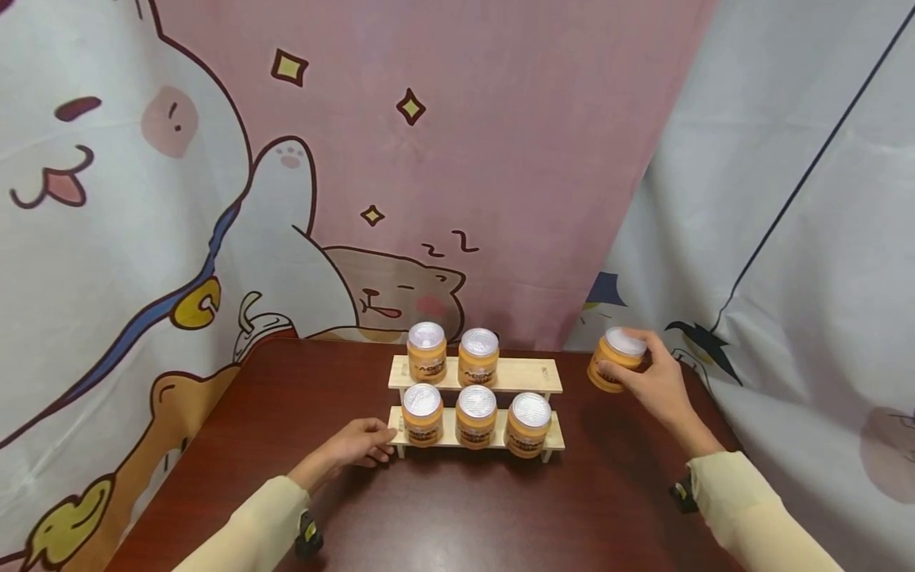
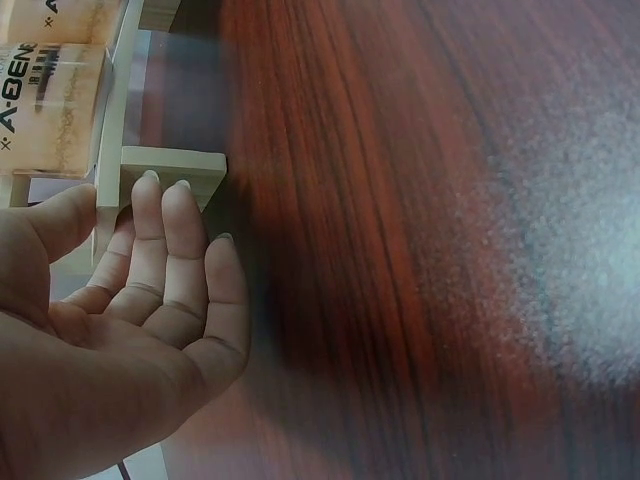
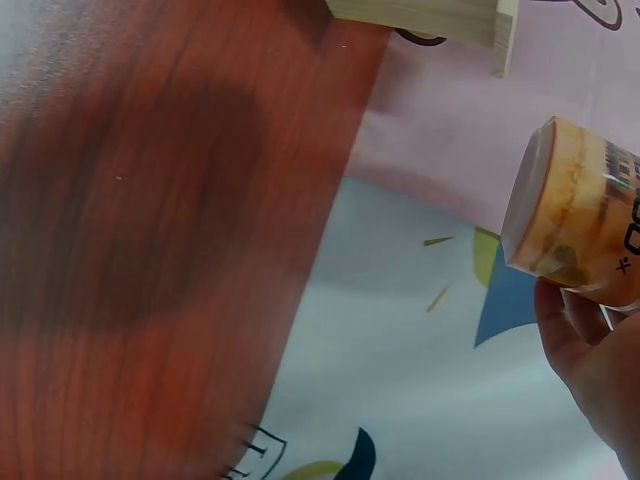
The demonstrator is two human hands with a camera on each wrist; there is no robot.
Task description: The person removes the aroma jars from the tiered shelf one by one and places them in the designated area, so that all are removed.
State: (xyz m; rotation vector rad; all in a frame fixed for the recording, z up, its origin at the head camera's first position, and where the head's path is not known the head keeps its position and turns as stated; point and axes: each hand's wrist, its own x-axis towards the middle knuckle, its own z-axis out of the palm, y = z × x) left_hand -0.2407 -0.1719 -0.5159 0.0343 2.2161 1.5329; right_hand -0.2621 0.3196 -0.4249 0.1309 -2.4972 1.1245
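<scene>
A person's right hand [image 1: 658, 380] is pinching an orange jar [image 1: 613, 353] at the wooden rack's [image 1: 525, 374] three o'clock, apparently mid-carry, likely needing level lowering next; the left hand [image 1: 360, 443] is gripping the lower shelf's [image 1: 449, 429] nine-o'clock end.

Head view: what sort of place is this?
Probably a makeshift indoor booth: cartoon-printed sheeting hangs behind and beside a red-brown table, which bears a two-tier wooden rack of jars.
</scene>
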